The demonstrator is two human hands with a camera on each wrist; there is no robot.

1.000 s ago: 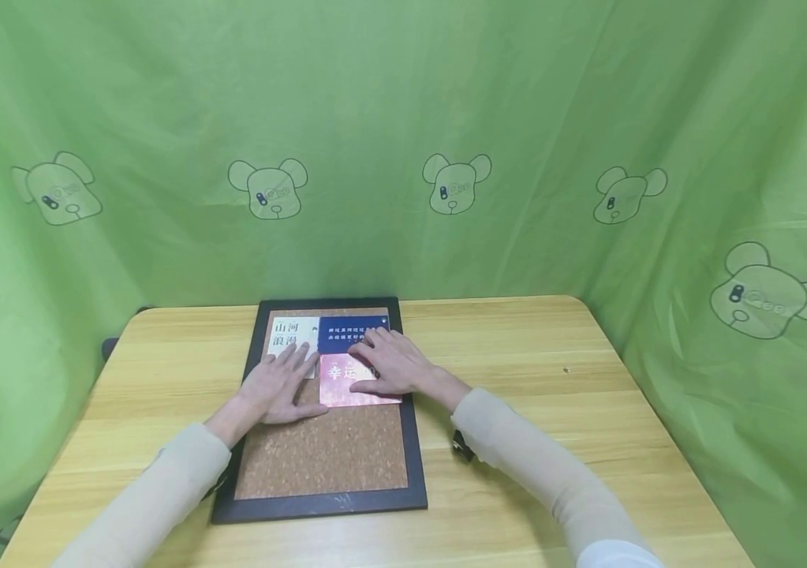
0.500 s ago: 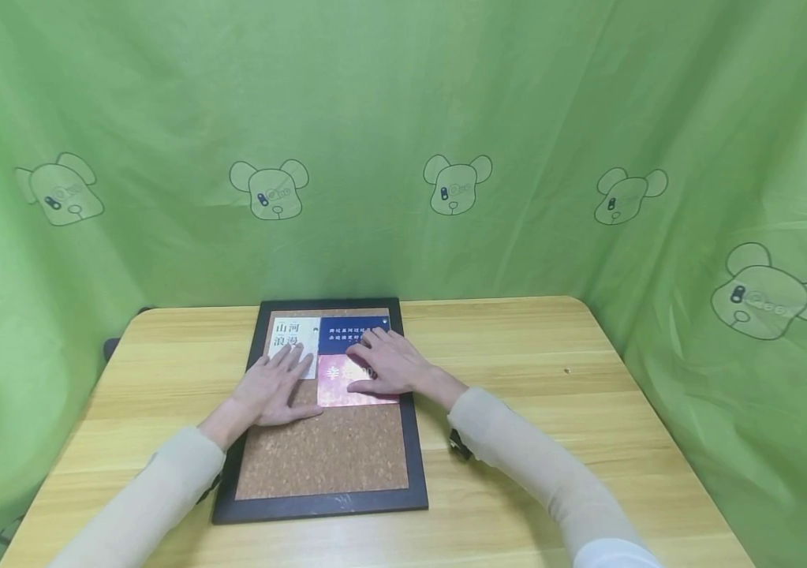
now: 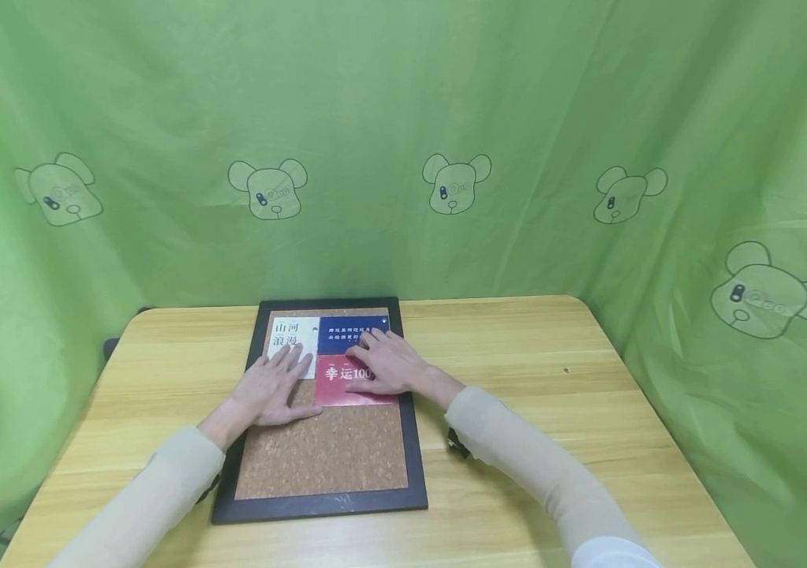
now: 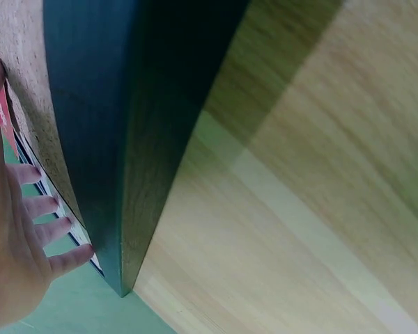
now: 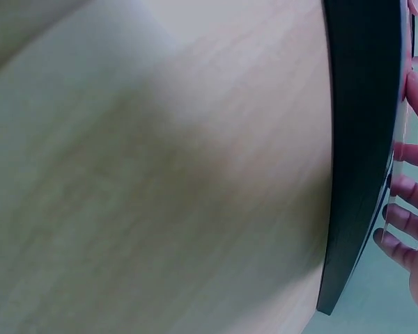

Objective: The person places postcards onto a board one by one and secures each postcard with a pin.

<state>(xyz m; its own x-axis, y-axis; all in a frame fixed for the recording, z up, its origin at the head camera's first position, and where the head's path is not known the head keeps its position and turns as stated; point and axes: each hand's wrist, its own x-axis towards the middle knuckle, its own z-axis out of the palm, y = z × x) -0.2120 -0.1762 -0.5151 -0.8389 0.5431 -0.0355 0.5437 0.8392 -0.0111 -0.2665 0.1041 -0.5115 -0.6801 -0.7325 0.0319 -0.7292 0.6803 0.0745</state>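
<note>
A red card [image 3: 335, 392] with white characters and "100" lies on the cork board [image 3: 325, 454], just below a blue card [image 3: 346, 325]. To the left of both lies a white card [image 3: 282, 327]. My left hand [image 3: 271, 390] rests with spread fingers over the white card's lower part, its thumb tip at the red card's lower left corner. My right hand [image 3: 392, 364] lies over the right part of the red card, fingertips reaching the blue card's lower edge and thumb on the red one. In the right wrist view, the fingers [image 5: 404, 219] are loosely bent and apart.
A black frame [image 3: 332, 503] surrounds the cork, standing a little above the wooden table [image 3: 531, 410]. Behind and at the sides hangs a green curtain [image 3: 368, 95] with bear-head drawings. A small round speck [image 3: 566, 370] is on the table at the right.
The red card has shifted slightly left, and its glare has faded from pink to red. My right hand has moved slightly left with it; my left hand drew back a little, then stayed.
</note>
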